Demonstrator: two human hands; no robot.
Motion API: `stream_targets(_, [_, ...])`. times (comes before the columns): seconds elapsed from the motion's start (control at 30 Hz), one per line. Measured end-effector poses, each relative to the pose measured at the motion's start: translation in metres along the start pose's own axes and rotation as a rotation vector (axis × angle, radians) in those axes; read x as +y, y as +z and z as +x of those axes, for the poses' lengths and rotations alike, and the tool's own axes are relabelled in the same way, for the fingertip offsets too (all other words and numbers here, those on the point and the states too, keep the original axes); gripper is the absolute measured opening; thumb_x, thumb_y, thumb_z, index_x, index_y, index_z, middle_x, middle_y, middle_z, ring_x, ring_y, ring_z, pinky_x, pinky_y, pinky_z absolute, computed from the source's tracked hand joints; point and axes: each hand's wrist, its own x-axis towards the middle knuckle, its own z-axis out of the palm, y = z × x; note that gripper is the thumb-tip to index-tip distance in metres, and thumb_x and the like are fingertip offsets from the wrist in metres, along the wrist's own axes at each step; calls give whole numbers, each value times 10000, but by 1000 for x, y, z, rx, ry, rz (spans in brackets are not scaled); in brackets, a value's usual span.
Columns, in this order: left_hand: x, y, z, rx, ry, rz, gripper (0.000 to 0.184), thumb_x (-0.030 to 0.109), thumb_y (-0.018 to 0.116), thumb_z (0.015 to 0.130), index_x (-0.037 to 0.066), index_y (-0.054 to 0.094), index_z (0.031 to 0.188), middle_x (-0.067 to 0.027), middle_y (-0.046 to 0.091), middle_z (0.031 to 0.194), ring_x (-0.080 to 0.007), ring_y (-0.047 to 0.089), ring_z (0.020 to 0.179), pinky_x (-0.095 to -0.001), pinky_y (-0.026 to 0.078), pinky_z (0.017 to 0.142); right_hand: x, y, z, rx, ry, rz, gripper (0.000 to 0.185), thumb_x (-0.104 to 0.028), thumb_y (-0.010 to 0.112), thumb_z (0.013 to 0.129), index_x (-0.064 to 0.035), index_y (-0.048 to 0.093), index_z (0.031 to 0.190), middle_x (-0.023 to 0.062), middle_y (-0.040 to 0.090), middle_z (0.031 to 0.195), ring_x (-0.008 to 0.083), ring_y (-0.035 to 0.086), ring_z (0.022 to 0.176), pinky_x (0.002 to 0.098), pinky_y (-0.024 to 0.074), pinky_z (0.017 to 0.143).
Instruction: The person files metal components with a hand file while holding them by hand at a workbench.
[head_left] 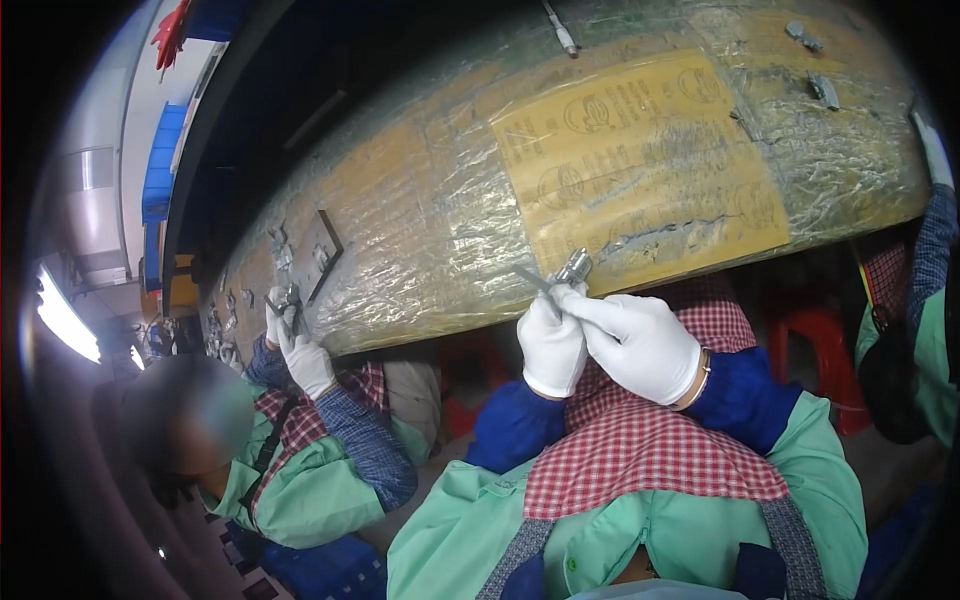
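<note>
Both of my hands wear white gloves and meet at the near edge of the table. My left hand (552,345) is closed on a thin flat tool (530,277), whose dark tip points up and left. My right hand (645,340) is closed, its fingertips pinching a small shiny metal part (573,268) beside the tool. The fingertips of the two hands touch or nearly touch. Beneath and beyond the part lies a yellow-brown printed sheet (640,160) with grey smudges on it.
Plastic film covers the table (430,220). Small metal parts (824,91) lie at the far right. A white-tipped cable (565,38) is at the back. A co-worker (340,450) works on the left near a dark bar (326,256); another person (930,300) is at the right.
</note>
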Motion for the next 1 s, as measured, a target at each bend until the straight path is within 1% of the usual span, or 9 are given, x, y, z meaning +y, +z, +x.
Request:
stream_targets(0.1, [10, 0, 1, -5, 56, 12, 70, 40, 592, 1067, -8, 624, 1105, -43, 672, 915, -98, 615, 736, -237, 521, 646, -5, -11, -6, -38, -14, -150, 385, -73, 640, 950, -91, 695, 1331, 126, 657, 756, 300, 686, 681, 403, 571, 632])
stream_targets(0.2, [45, 6, 8, -54, -405, -74, 137, 60, 484, 1101, -36, 570, 1147, -88, 653, 756, -107, 519, 443, -238, 398, 356, -1, -28, -22, -26, -36, -239, 463, -32, 649, 890, -103, 697, 1345, 101, 651, 739, 252, 672, 664, 377, 572, 625])
stream_targets(0.33, [41, 6, 6, -46, -404, -58, 132, 50, 504, 1092, -36, 589, 1147, -77, 648, 748, -95, 519, 455, -236, 401, 369, -7, -36, -23, -90, 17, -248, 445, -31, 643, 905, -91, 693, 1343, 113, 659, 751, 269, 682, 673, 384, 575, 633])
stream_targets(0.43, [8, 5, 3, 11, 11, 36, 153, -7, 655, 1018, -23, 630, 1169, -52, 707, 948, -128, 669, 791, -263, 570, 713, 2, -7, -3, -35, -10, -55, 368, -78, 624, 956, -87, 703, 1316, 141, 695, 801, 319, 710, 718, 411, 590, 669])
stream_targets(0.5, [8, 1, -4, 6, -140, -356, 184, -18, 710, 986, -14, 655, 1162, -43, 714, 1031, -132, 660, 938, -282, 553, 854, 4, 9, 6, -17, -75, -9, 353, -110, 613, 972, -105, 712, 1311, 142, 694, 794, 326, 707, 714, 416, 590, 669])
stream_targets(0.63, [15, 5, 4, 12, -8, -87, 184, 9, 697, 1008, -19, 656, 1185, -35, 717, 987, -107, 654, 879, -267, 553, 773, -8, -9, -4, -111, 24, -95, 369, -102, 622, 955, -109, 714, 1312, 124, 675, 751, 313, 694, 680, 422, 591, 660])
stream_targets(0.83, [47, 8, 11, -26, -642, 22, 216, 20, 641, 1044, -45, 645, 1249, -56, 721, 984, -105, 675, 886, -266, 559, 776, -10, -29, -22, -53, -14, -204, 450, 42, 663, 873, -47, 719, 1311, 135, 647, 726, 270, 663, 628, 365, 555, 608])
stream_targets(0.9, [17, 8, 5, -79, 73, 127, 314, 16, 591, 1060, -48, 595, 1368, -86, 721, 1042, -121, 691, 821, -245, 574, 664, -3, -9, -14, -8, -12, -30, 407, 30, 651, 908, -50, 722, 1301, 153, 670, 764, 287, 683, 659, 375, 564, 626])
stream_targets(1.0, [-5, -7, 3, -52, -122, -458, 369, -34, 650, 1017, -39, 608, 1384, -86, 704, 1186, -120, 658, 1032, -275, 557, 877, -2, 10, 2, 5, -67, 18, 419, -11, 641, 922, -104, 721, 1323, 149, 675, 781, 307, 684, 674, 401, 570, 645])
